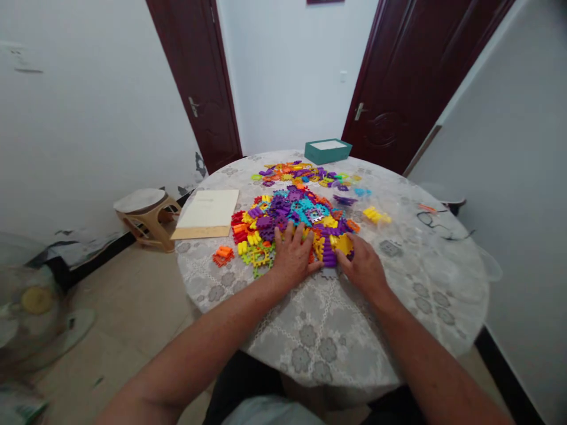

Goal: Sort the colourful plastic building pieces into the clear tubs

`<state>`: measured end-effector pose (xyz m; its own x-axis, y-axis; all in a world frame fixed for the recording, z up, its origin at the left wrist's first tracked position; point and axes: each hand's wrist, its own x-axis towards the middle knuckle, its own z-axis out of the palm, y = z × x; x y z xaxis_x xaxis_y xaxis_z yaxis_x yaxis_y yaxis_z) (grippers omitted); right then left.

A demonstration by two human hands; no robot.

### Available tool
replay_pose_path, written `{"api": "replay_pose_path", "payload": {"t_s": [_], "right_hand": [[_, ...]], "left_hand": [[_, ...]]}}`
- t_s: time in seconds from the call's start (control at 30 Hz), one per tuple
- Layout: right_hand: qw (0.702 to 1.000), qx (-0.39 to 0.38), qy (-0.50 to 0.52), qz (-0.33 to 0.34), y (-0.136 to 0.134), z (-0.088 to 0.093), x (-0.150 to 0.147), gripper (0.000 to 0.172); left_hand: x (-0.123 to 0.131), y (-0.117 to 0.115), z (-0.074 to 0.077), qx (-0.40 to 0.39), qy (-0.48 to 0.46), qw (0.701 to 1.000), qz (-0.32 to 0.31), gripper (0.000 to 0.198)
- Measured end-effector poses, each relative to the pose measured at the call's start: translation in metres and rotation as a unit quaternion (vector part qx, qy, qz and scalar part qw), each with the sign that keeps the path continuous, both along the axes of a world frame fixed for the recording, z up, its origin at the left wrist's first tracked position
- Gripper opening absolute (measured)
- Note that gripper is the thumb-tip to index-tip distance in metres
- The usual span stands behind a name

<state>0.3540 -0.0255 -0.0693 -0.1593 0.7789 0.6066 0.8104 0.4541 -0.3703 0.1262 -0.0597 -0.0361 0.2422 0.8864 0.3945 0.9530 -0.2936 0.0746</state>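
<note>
A large heap of plastic building pieces (290,206), in purple, blue, yellow, red, orange and green, lies on the round table; many are toothed like gears. My left hand (292,251) rests on the near side of the heap, its fingers spread over the pieces. At the heap's right front edge, my right hand (365,265) has its thumb and fingers around a yellow gear piece (343,243). A ribbed purple piece (328,254) stands between my two hands. The undersides of my right fingers are hidden.
The table (310,330) has a patterned cloth. A second spread of pieces (305,172) lies behind the heap, near a green box (328,152). To the left are a pale flat board (208,209) and a stool (148,215). Glasses (443,224) and yellow pieces (376,215) lie right.
</note>
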Motion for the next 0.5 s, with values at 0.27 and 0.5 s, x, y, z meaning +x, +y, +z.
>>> {"api": "replay_pose_path", "payload": {"t_s": [0.27,0.5], "right_hand": [[1.0,-0.005,0.006,-0.006,-0.005,0.009,-0.006,0.048],[1.0,-0.003,0.014,0.001,-0.005,0.007,-0.001,0.049]], "left_hand": [[0.009,0.012,0.003,0.044,-0.025,0.998,-0.035,0.066],[-0.055,-0.023,0.017,0.135,-0.085,0.986,-0.048,0.042]]}}
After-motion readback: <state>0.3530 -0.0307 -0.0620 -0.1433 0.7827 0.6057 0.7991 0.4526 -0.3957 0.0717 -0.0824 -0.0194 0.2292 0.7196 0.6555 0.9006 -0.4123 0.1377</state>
